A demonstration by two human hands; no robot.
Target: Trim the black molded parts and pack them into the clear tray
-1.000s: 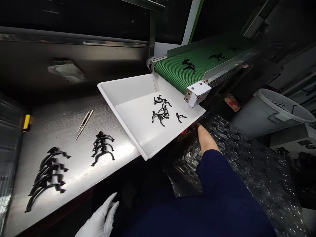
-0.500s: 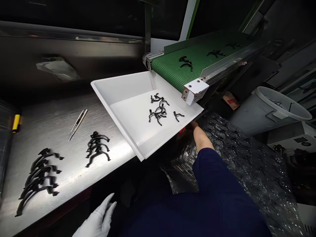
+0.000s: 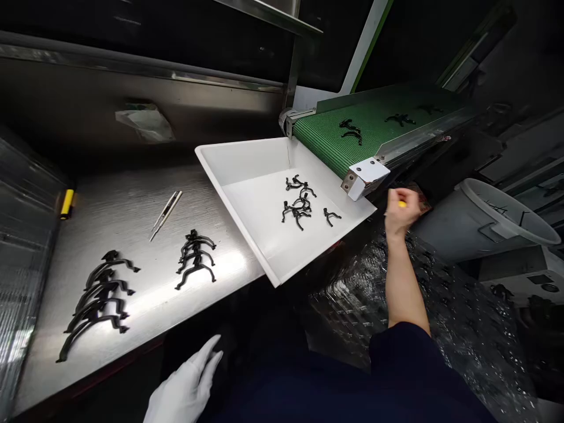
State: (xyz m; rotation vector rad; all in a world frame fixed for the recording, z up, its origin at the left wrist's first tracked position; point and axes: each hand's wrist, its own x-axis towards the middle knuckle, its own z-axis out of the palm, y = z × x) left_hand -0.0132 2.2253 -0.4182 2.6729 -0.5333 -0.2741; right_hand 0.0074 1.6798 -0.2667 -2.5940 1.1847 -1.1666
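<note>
My left hand, in a white glove, hangs in front of the metal table with its fingers stretched out and a gap between them, holding nothing. Bare and closed, my right hand is beyond the tray's right corner, near the conveyor's end. A small yellow thing shows between its fingers; most of it is hidden, so its kind is unclear. Several black branched plastic parts lie in the white tray. On the table, more black parts stand in two rows, a longer row and a shorter row.
A green conveyor belt ends over the tray and carries more black parts. Two pen-like tools and a yellow-and-black object lie on the metal table. Clear plastic packaging and a grey bin are at right.
My right hand has come up from below the tray's edge, moving right, with the yellow thing now showing in it. The view has shifted; my left hand keeps its pose.
</note>
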